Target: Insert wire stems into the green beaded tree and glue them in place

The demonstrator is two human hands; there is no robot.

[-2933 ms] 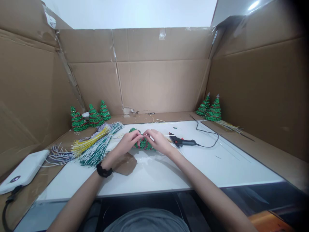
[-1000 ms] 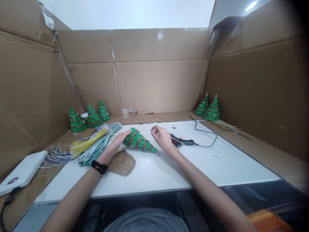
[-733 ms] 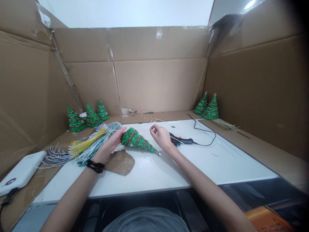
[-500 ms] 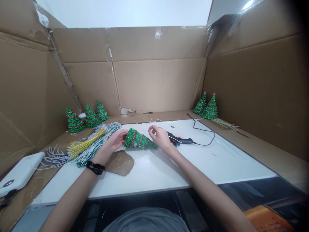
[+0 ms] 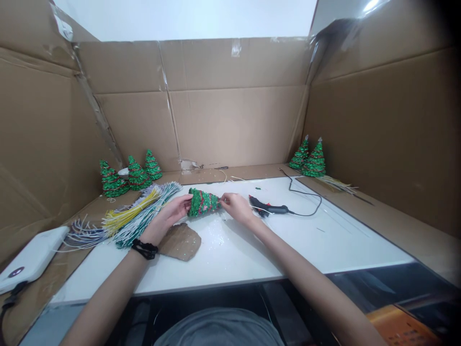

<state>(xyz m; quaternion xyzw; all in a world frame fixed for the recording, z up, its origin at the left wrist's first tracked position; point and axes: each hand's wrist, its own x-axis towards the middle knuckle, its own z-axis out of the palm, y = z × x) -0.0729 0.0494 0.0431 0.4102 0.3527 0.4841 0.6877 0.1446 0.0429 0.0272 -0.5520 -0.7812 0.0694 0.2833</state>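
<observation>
A small glittery green Christmas tree with red garland lies on its side between my hands, its tip toward the right. My left hand grips it at the wide base. The fingertips of my right hand are pinched together at the tree's tip; whatever is between them is too small to make out. A black glue gun rests on the white board just right of my right hand. Under my left wrist lies a glitter-dusted piece of cardboard.
Bundles of white, yellow and green wire stems lie at left. More finished-looking trees stand behind them, and two trees stand at back right. A white power bank sits far left. Cardboard walls surround the white board.
The tree has tilted and its tip has drawn back to the left. My right hand has come down from above it to pinch at the tip.
</observation>
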